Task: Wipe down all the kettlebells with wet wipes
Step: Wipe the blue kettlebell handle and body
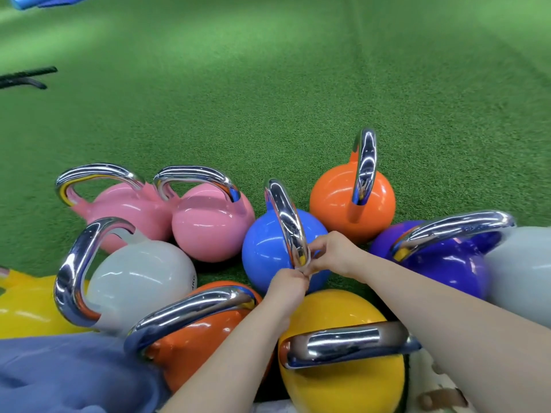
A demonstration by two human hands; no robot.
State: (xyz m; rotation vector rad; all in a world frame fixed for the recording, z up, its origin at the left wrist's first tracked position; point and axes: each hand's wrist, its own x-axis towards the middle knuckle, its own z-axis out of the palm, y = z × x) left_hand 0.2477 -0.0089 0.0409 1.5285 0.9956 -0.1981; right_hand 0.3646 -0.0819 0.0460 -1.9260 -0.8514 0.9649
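Blue kettlebell [268, 257] sits in the middle of the bunch on the green floor [268, 99]. We pinch a small wet wipe [307, 263] on its shiny handle [287, 222] with our left hand [287, 286] and right hand [331, 253], each grip clenched on it. We cannot tell which others are clean.

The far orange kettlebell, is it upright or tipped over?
Upright. The far orange kettlebell sits with its round body on the green turf and its chrome handle pointing straight up.
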